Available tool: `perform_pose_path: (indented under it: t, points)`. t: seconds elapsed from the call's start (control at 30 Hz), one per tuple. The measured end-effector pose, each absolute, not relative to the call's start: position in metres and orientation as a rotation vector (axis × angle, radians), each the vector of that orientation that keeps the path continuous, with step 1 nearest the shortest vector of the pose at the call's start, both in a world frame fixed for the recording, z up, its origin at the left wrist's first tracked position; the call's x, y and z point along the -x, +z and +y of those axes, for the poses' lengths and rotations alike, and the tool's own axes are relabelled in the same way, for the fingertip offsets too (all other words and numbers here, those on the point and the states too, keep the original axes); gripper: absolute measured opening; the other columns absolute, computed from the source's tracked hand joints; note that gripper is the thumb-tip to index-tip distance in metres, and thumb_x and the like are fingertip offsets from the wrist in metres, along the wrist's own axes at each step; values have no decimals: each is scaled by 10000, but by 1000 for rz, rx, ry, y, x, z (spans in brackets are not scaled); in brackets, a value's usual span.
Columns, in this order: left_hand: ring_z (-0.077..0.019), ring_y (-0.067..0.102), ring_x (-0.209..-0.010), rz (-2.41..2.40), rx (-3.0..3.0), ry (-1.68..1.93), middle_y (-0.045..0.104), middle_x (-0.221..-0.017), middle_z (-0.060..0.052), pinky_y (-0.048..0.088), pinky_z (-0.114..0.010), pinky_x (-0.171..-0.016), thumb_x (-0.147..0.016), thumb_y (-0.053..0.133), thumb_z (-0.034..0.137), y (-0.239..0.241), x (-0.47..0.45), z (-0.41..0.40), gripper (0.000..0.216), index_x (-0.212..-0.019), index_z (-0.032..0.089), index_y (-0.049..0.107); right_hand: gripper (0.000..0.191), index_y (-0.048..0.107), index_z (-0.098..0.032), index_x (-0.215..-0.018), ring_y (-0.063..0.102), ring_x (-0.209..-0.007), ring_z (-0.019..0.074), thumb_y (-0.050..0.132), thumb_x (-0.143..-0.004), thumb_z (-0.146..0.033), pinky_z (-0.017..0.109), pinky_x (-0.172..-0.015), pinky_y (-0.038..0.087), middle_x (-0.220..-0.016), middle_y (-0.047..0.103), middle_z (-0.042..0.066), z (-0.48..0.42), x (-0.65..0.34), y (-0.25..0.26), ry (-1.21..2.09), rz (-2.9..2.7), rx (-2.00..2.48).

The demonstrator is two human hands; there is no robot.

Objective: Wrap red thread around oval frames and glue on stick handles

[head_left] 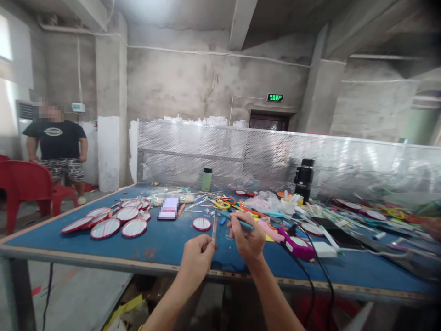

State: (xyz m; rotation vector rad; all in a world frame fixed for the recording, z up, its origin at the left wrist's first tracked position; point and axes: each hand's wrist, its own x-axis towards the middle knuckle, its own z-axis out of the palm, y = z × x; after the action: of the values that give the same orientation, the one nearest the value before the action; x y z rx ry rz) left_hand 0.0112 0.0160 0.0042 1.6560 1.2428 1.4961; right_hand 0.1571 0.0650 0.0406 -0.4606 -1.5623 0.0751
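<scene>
Left hand [197,257] is closed, pinching a thin stick [214,228] upright between fingertips. Right hand [248,239], just beside it, grips a teal pen-like tool [237,221] pointing left across the stick's top. Beyond both hands, a small round red-rimmed disc [201,224] lies on the blue table [165,243]. Further left sit more red-rimmed discs [113,220].

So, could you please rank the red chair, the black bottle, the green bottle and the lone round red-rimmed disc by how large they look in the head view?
1. red chair, largest
2. black bottle
3. green bottle
4. lone disc, though it looks close to the green bottle, so that order is unsure.
</scene>
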Motion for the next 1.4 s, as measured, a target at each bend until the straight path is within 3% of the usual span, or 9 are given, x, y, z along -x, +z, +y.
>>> perform_pose_path:
  t: [1.4]
  points:
    - [-99, 369, -345, 1248, -1687, 1507, 424, -368, 72, 248, -232, -434, -860, 468, 375, 2, -10, 17, 306, -697, 168, 623, 125, 675, -206, -892, 616, -505, 119, 576, -879, -132, 235, -480, 491, -675, 663, -2, 55, -156, 46, -23, -1610, 393]
